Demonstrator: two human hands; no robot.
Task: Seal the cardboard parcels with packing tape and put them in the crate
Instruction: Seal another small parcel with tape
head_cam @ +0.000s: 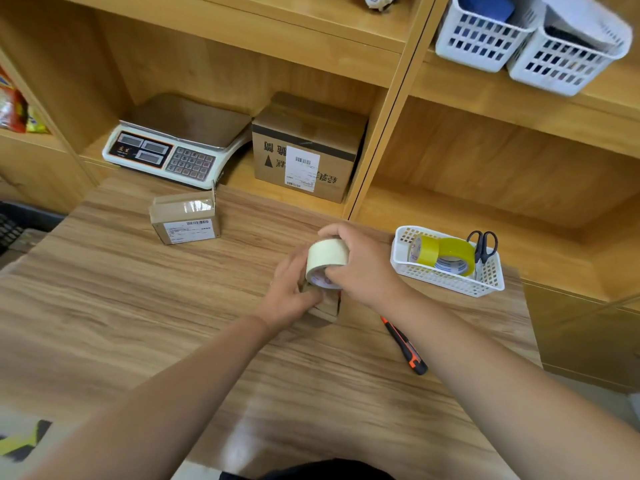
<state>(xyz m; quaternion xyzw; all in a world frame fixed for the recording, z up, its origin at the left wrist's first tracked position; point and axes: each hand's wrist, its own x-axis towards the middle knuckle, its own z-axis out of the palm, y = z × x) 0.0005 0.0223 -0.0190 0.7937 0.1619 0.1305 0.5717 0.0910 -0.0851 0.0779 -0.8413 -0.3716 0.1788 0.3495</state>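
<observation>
Forearms reach in from the bottom of the frame over a smooth wood-grain worktop [145, 306] and meet just right of centre. The left hand [291, 292] has its fingers curled against the side of a small parcel [325, 308] of brown cardboard, probably to stop it sliding. The right hand [360, 268] grips a pale, cream-coloured roll of tape [327, 259] from above, with the thumb by the printed core, and holds it on the parcel's top as if to lay a strip. Most of that parcel is hidden beneath both hands, so I cannot tell how far it is sealed. Lower right of them lies a slim black and orange cutter [403, 344], within easy reach for cutting the tape. Further right, a white slotted plastic basket [446, 282] holds glossy yellow rolls [446, 254] and black-handled scissors [483, 245] standing upright. Toward the upper left, a second parcel [185, 218], flat, labelled and shiny with tape on top, waits near the worktop's far edge. Behind it, on the wooden shelf, sit a white scale [173, 150] and a big box [304, 150]. A dark meshed shape at the far left edge may be the crate [14, 223].
</observation>
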